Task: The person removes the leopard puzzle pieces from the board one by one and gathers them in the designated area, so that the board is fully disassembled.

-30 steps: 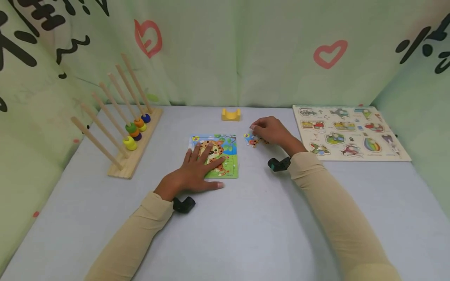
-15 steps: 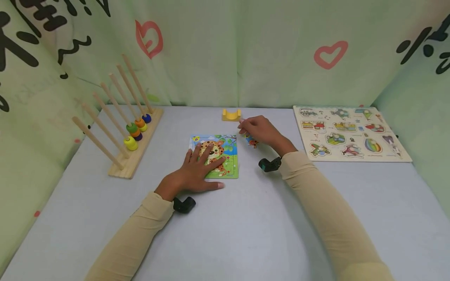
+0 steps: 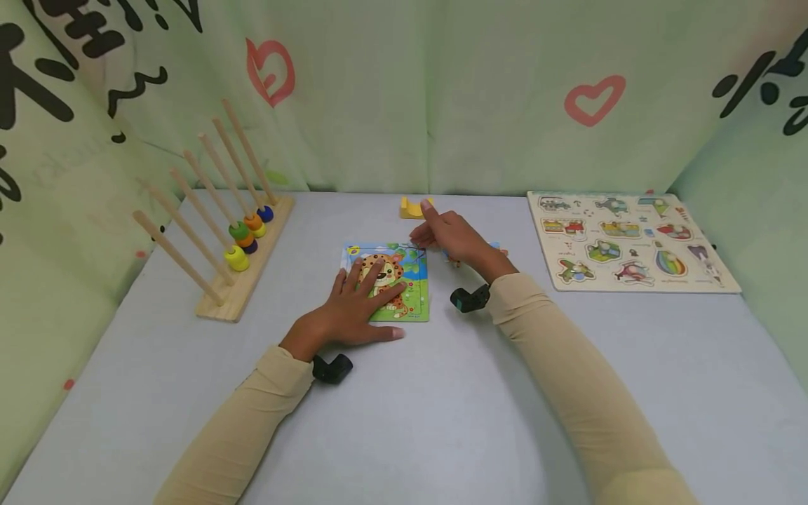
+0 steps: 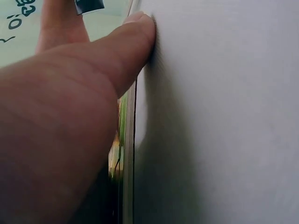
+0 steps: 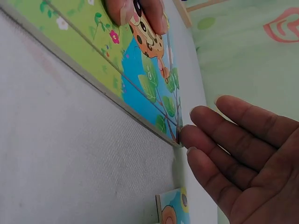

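Note:
A leopard picture puzzle [image 3: 414,303] lies on the table in front of the person. My left hand [image 3: 347,313] rests on its left part, fingers spread and thumb out over the table; in the right wrist view two left fingertips [image 5: 122,13] press on the picture. At the puzzle's far right corner is my right hand [image 3: 459,240], its palm empty and fingers extended. Seen from the right wrist, one fingertip [image 5: 186,132] is right at that corner. Partly hidden beneath the right hand are loose puzzle pieces [image 5: 174,205] on the table.
To the left stands a wooden peg rack [image 3: 243,291] with several coloured rings. A yellow curved block [image 3: 409,209] is at the back edge, just behind the right hand. A flat picture board [image 3: 644,242] lies at the back right. A green curtain [image 3: 492,126] encloses the table.
My right hand has moved left from the loose pieces to the puzzle's far right corner, and its fingers have straightened from a pinch. The left hand stays put on the puzzle.

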`<action>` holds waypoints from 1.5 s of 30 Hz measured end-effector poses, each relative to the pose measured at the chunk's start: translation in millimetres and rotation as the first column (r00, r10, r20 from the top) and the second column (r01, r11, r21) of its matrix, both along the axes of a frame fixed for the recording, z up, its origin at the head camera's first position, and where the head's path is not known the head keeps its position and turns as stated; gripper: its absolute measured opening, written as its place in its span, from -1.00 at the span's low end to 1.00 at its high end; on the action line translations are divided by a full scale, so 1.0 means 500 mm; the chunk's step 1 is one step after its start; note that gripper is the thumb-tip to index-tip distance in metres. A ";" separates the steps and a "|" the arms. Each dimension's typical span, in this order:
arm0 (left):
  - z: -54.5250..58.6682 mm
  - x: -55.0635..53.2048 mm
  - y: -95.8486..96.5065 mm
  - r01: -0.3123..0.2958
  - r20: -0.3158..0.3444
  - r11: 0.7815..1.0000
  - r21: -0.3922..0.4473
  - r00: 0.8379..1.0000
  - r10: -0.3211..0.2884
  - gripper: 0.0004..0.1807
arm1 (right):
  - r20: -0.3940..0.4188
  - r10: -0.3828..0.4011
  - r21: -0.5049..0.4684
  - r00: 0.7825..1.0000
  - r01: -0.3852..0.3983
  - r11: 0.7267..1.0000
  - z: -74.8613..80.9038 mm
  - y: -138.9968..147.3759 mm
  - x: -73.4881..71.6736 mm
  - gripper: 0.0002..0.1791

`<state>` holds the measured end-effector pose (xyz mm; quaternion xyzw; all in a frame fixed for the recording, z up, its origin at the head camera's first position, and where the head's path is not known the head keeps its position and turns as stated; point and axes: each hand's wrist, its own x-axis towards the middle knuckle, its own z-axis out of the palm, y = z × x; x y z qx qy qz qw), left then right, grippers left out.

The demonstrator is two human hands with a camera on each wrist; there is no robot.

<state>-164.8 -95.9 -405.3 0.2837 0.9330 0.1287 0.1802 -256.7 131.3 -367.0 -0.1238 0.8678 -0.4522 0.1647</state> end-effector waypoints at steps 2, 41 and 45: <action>0.000 0.000 0.000 0.002 0.000 1.000 0.002 1.000 -0.002 -0.08 | -0.008 0.000 0.000 1.000 0.000 1.000 0.000 -0.002 0.001 -0.07; 0.003 0.000 0.001 -0.003 0.007 1.000 -0.011 1.000 0.003 -0.08 | -0.138 0.093 0.268 0.986 -0.053 0.962 0.005 -0.060 -0.005 -0.26; 0.004 0.000 0.000 0.000 0.010 1.000 -0.001 1.000 0.000 -0.09 | -0.162 0.130 0.311 0.978 -0.074 0.947 0.008 -0.065 -0.003 -0.29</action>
